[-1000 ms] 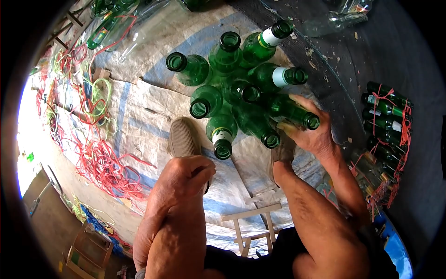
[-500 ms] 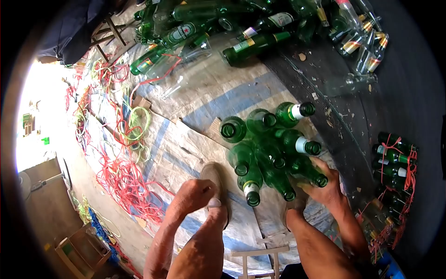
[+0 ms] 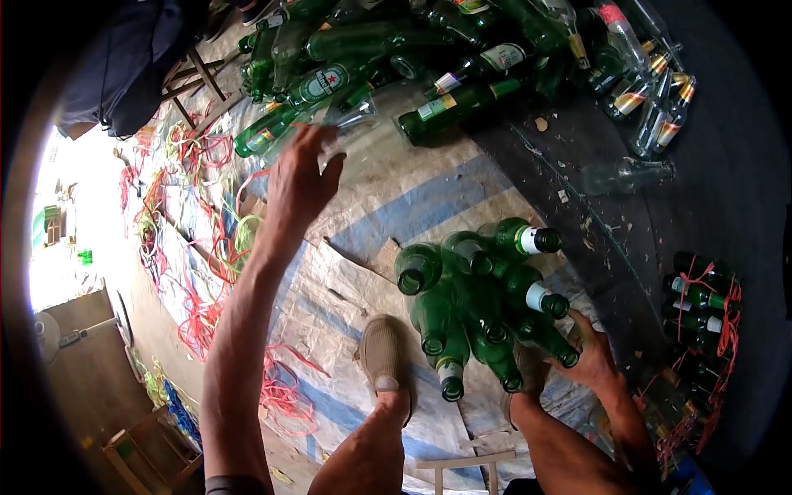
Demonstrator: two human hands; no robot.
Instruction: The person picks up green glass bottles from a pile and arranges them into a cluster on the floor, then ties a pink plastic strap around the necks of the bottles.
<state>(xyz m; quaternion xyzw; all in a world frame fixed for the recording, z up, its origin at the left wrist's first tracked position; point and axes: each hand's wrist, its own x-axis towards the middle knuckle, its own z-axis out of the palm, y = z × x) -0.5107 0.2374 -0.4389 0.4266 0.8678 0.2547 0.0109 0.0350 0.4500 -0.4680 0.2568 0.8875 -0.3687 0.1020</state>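
Green glass bottles [image 3: 474,305] stand upright in a tight cluster between my feet, necks toward me. My right hand [image 3: 592,356] is curved against the cluster's right side, holding the outer green bottle [image 3: 544,337]; part of its fingers is behind the glass. My left hand [image 3: 304,177] is stretched forward, fingers apart and slightly blurred, holding nothing. Just beyond its fingertips is the near edge of a pile of lying bottles, including a labelled green bottle [image 3: 268,132] and a clear bottle [image 3: 359,113].
More green bottles [image 3: 371,40] fill the far side. Clear bottles [image 3: 660,115] lie at the far right. Bundled bottles [image 3: 701,289] tied with pink string are on the right. Tangled pink and green string [image 3: 198,309] lies left. A striped sheet [image 3: 421,198] covers the floor.
My left hand has moved from near my left shoe forward to the bottle pile, and its fingers have spread. My right hand stays against the cluster. The view has shifted slightly.
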